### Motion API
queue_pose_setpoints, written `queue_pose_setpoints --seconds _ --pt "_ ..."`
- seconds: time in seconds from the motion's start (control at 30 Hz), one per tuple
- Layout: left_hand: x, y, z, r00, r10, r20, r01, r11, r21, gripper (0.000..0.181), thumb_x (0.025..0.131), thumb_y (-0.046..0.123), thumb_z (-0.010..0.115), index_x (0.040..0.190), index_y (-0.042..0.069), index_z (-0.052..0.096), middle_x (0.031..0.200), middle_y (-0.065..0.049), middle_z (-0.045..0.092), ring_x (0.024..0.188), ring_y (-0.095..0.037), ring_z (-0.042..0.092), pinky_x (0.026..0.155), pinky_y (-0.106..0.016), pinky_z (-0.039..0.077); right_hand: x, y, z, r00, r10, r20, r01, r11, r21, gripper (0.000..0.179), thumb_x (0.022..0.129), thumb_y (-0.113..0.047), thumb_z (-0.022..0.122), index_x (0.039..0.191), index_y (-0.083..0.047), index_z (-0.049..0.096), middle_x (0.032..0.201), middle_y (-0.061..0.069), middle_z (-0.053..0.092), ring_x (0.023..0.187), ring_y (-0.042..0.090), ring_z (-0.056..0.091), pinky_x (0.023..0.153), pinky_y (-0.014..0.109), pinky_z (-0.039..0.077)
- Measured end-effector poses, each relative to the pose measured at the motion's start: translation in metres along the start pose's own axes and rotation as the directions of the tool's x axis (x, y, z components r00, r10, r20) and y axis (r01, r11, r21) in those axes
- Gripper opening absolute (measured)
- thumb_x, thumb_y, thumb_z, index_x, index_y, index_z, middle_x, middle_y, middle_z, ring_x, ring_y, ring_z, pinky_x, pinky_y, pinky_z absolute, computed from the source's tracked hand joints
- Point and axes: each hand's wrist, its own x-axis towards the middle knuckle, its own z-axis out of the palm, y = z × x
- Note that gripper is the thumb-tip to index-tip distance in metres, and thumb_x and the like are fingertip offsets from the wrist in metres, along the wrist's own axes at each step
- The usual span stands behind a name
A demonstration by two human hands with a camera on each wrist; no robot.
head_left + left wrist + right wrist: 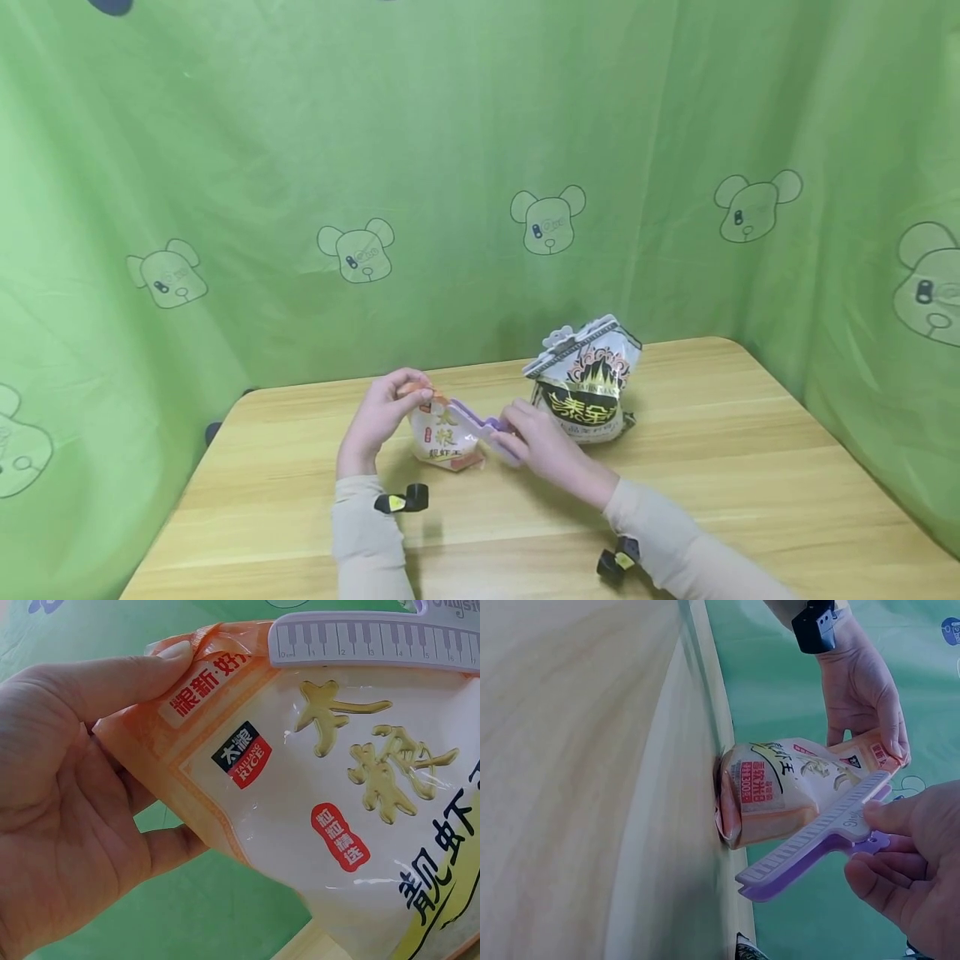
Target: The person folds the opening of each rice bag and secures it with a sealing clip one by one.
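A small orange-and-white rice bag (442, 435) stands on the table, its top corner pinched by my left hand (377, 421) between thumb and fingers. My right hand (557, 452) pinches the handles of a purple bag clip (814, 838) with piano keys printed on it. In the left wrist view, the clip (367, 641) lies along the bag's folded top edge, just right of the left thumb. One end of it sticks out past the bag in the right wrist view. Whether the clip bites on the fold, I cannot tell.
Behind my right hand stands a larger white-and-black bag (585, 396), with a pale clip (567, 340) across its folded top. Both are on the wooden table (270, 475). A green curtain (450, 125) hangs close behind and around the table.
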Motion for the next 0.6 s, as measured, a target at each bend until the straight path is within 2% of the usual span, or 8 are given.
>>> queue_pose_setpoints --seconds 0.3,0.6 --pt "-0.0004 -0.0003 -0.002 0.999 0.02 0.027 -0.019 0.999 -0.031 0.021 0.092 0.012 0.064 0.109 -0.001 0.062 0.105 -0.022 0.071 0.09 -0.02 0.067 0.091 -0.036 0.053 0.0031 -0.0032 -0.0019 0.999 0.013 0.032 -0.013 1.0 -0.011 0.01 0.09 -0.02 0.068 0.087 -0.014 0.06 0.077 -0.008 0.054 0.066 0.0 0.043 0.059 0.015 0.044" --pt "0.0011 0.0 0.0002 0.999 0.019 0.032 -0.018 0.999 -0.036 0.019 0.093 0.012 0.063 0.108 -0.001 0.061 0.103 -0.021 0.071 0.087 -0.019 0.067 0.089 -0.036 0.053 0.0044 -0.0065 -0.008 0.999 0.026 0.044 -0.026 1.0 0.009 0.01 0.089 -0.017 0.069 0.084 -0.012 0.061 0.075 -0.007 0.054 0.063 0.0 0.043 0.055 0.013 0.044"
